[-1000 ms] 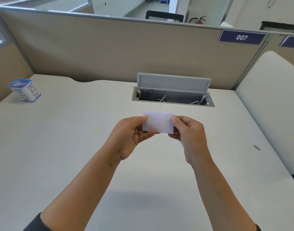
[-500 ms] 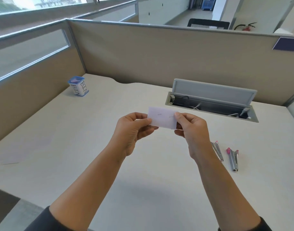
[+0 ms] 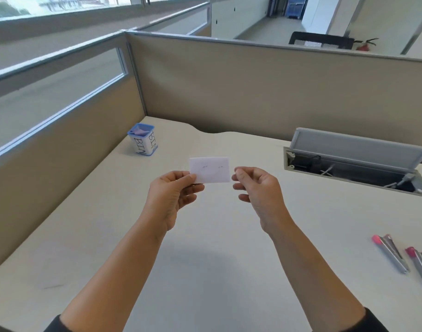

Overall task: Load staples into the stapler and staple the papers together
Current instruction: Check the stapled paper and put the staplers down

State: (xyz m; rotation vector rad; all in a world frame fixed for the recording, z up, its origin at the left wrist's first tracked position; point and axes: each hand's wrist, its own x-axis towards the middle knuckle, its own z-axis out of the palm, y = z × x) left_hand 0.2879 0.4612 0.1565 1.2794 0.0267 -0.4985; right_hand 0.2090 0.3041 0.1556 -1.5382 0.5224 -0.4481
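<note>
A small white stack of papers (image 3: 211, 170) with two staples showing in its face hangs in the air above the desk. My left hand (image 3: 172, 192) pinches its lower left corner. My right hand (image 3: 257, 188) hovers just off the right edge, fingers curled and apart, not touching the papers. Two silver staplers with pink ends (image 3: 390, 252) (image 3: 420, 264) lie on the desk at the far right, well away from both hands.
A blue and white cup marked BIN (image 3: 144, 140) stands at the back left corner. An open cable tray with a raised lid (image 3: 356, 164) sits in the desk at the back right. Beige partition walls (image 3: 253, 92) close the desk's left and rear.
My right hand has let go of the papers' right edge; only the left hand holds them. The view has swung left, so the staplers now sit at the far right.
</note>
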